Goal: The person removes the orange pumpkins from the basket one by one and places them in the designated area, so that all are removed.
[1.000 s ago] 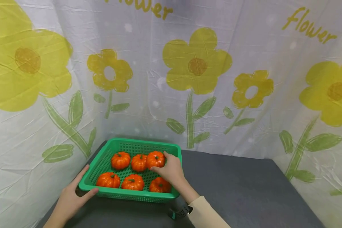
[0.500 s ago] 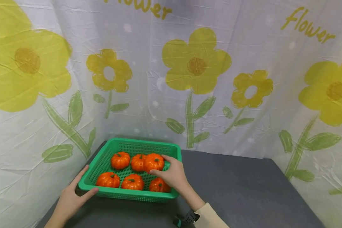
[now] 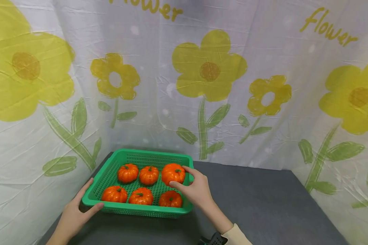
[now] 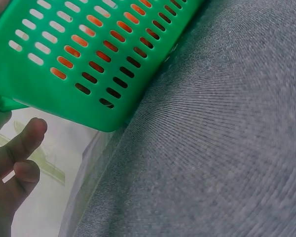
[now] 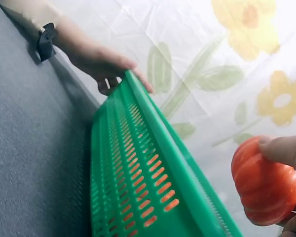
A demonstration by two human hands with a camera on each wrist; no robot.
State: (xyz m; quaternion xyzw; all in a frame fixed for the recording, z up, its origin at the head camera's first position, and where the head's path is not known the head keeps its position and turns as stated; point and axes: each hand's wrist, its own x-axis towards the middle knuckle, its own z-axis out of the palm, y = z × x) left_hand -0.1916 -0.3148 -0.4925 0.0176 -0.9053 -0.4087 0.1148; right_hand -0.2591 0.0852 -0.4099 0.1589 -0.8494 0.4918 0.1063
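A small orange pumpkin [image 3: 173,174] with a green stem is pinched between the thumb and fingers of my right hand [image 3: 199,191]. In the right wrist view this pumpkin [image 5: 261,182] shows raised above the basket rim. My left hand [image 3: 73,217] holds the front left corner of the green plastic basket [image 3: 135,206], thumb on the front rim and fingers along the left side. Several other pumpkins sit inside in two rows, such as the back middle pumpkin [image 3: 149,175] and the front right pumpkin [image 3: 170,199].
The basket stands at the left of a dark grey table [image 3: 251,200]. A white curtain [image 3: 159,112] printed with yellow flowers hangs behind and along both sides. A dark wristband [image 3: 216,239] is on my right wrist.
My right hand has lifted the back right pumpkin and moved it right, apart from the back middle one that it overlapped. The left hand stays at the basket's corner.
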